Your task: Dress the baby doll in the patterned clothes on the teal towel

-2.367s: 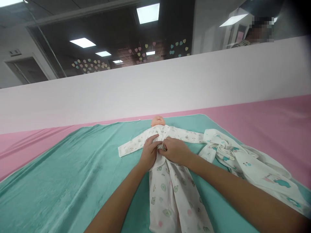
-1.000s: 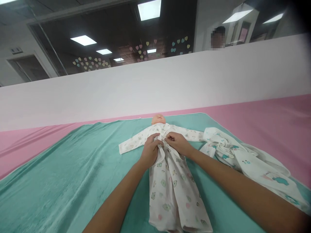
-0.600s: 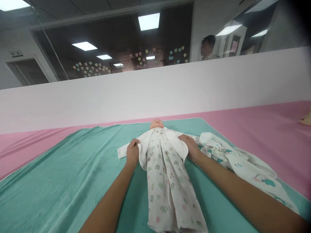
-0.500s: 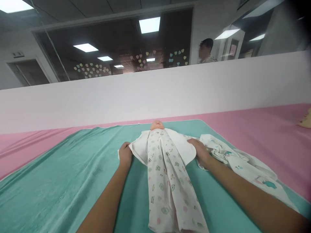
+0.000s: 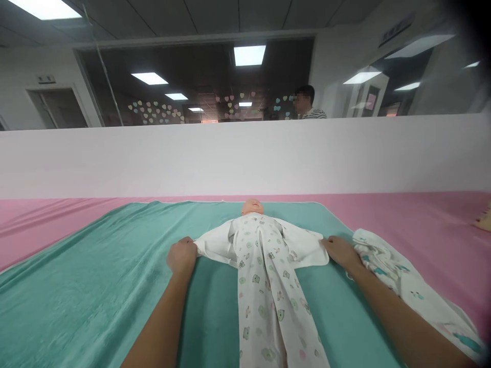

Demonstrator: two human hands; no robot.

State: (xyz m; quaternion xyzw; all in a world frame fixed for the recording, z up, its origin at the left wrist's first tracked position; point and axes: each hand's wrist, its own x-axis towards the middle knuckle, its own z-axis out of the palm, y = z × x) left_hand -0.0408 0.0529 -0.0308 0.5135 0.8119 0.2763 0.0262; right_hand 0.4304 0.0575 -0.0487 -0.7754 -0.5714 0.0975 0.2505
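Observation:
A baby doll (image 5: pixel 252 206) lies on its back on a teal blanket (image 5: pixel 95 276), head away from me. It wears printed white clothing (image 5: pixel 268 286) running down toward me. Under it a plain white outer garment (image 5: pixel 303 245) is spread open to both sides. My left hand (image 5: pixel 182 254) is closed on the garment's left edge. Its right edge is gripped by my right hand (image 5: pixel 339 250). Both flaps are pulled flat outward.
A crumpled white cloth with teal prints (image 5: pixel 399 278) lies on the blanket by my right forearm. The blanket rests on a pink surface (image 5: pixel 422 214) backed by a white partition (image 5: pixel 245 153). A person (image 5: pixel 307 102) stands behind the partition.
My hands left the middle of the doll's chest and moved apart, drawing the white garment's flaps open to the left and right. The view has tilted up slightly.

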